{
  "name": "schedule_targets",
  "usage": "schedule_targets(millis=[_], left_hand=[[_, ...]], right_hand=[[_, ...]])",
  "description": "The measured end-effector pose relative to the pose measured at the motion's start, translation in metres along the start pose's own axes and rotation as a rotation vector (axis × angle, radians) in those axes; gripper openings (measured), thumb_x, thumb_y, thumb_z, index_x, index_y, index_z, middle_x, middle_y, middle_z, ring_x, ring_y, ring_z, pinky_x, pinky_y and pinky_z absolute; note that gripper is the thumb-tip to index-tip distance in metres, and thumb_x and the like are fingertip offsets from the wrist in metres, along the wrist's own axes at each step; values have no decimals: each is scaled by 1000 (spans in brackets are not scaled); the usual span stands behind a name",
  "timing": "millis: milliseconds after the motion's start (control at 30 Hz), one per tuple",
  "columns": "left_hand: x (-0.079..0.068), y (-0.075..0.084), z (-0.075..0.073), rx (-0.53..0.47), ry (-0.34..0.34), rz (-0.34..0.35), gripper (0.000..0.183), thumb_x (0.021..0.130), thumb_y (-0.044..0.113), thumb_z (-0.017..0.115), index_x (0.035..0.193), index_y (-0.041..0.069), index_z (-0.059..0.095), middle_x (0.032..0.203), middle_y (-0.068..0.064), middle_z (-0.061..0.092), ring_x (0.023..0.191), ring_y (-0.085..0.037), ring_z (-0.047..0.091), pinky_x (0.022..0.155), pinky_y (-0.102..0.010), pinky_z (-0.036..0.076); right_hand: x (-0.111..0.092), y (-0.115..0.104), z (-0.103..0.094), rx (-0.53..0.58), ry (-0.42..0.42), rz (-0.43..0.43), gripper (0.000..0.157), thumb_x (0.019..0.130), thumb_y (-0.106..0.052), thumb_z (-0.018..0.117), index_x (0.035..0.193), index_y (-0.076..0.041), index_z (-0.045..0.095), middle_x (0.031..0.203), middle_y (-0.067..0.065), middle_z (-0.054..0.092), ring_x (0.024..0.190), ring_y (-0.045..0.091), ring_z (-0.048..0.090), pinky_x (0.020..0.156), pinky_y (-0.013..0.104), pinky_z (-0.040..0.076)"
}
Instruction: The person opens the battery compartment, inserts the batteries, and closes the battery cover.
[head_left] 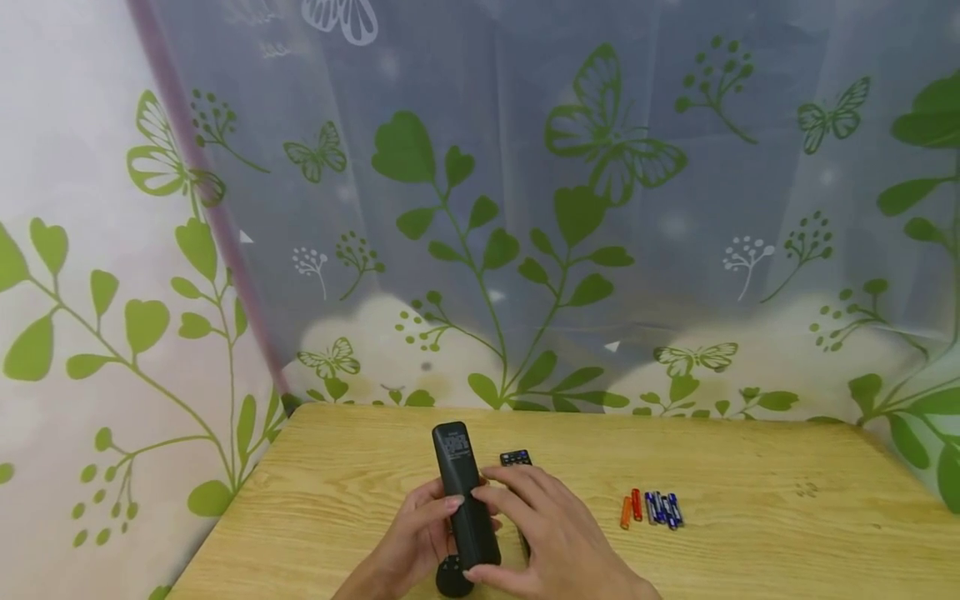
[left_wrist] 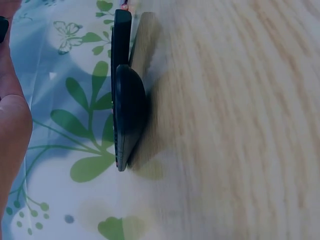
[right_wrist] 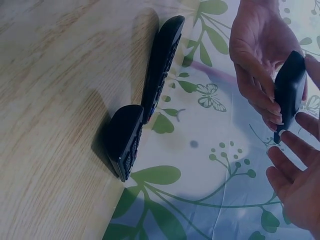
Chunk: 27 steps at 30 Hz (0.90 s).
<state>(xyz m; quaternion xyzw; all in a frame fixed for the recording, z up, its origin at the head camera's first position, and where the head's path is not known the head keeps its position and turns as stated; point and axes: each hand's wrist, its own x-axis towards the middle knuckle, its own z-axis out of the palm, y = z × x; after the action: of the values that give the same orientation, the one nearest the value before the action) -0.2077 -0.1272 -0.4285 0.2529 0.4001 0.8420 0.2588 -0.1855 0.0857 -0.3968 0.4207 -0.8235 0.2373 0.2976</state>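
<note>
A black remote control [head_left: 467, 508] is held back side up, a printed label near its far end. My left hand [head_left: 420, 529] grips it from the left, with the thumb along its edge. Over its right side is my right hand [head_left: 551, 525], fingers loosely spread, fingertips at the remote's back and thumb by its near end. In the right wrist view, my right hand [right_wrist: 297, 185] has its fingers apart beside the held remote [right_wrist: 290, 87], while my left hand [right_wrist: 257, 55] holds it. Only part of my left hand [left_wrist: 12, 120] shows in the left wrist view.
Two more black remotes lie on the wooden table [head_left: 772, 517]: one [head_left: 515, 457] partly behind my right hand, another [head_left: 453, 578] below the held one. To the right are two orange-red batteries [head_left: 636, 504] and several blue batteries [head_left: 663, 509]. A patterned curtain [head_left: 675, 250] hangs behind.
</note>
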Motion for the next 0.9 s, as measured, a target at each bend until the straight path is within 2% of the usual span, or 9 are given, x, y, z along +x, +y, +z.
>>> schedule_targets(millis=[300, 533, 667, 767, 900], left_hand=[[1, -3, -3, -45, -15, 21, 32, 101, 8, 35, 129, 3, 49, 120, -10, 60, 112, -28, 59, 95, -39, 49], [-1, -8, -5, -67, -19, 2, 32, 101, 6, 36, 129, 5, 48, 122, -10, 59, 115, -25, 57, 98, -37, 47], [-2, -9, -5, -62, -7, 6, 32, 98, 4, 40, 129, 3, 49, 120, -9, 59, 114, -23, 57, 100, -36, 45], [-1, -10, -5, -51, 2, 17, 42, 96, 2, 42, 138, 1, 42, 122, -10, 57, 113, -24, 57, 100, -38, 45], [0, -11, -3, -37, 2, 18, 55, 96, 1, 41, 149, 0, 24, 123, -12, 54, 112, -25, 57, 99, -41, 45]], right_hand=[[-1, -2, 3, -6, -85, 43, 78, 71, -65, 72, 131, -20, 52, 110, -6, 49, 86, 8, 45, 67, 24, 46], [1, -5, 4, -51, -104, 35, 80, 62, -59, 82, 124, -16, 55, 104, -6, 52, 85, 10, 50, 69, 28, 50], [1, -6, 2, -33, -133, 32, 76, 66, -62, 78, 121, -15, 55, 105, -6, 54, 87, 10, 53, 71, 29, 52], [1, -7, 0, -1, -169, 28, 72, 72, -64, 72, 121, -14, 55, 104, -7, 55, 87, 8, 54, 71, 27, 52], [1, -6, -1, 33, -209, 24, 70, 75, -66, 67, 121, -14, 55, 101, -9, 54, 82, 5, 53, 67, 23, 49]])
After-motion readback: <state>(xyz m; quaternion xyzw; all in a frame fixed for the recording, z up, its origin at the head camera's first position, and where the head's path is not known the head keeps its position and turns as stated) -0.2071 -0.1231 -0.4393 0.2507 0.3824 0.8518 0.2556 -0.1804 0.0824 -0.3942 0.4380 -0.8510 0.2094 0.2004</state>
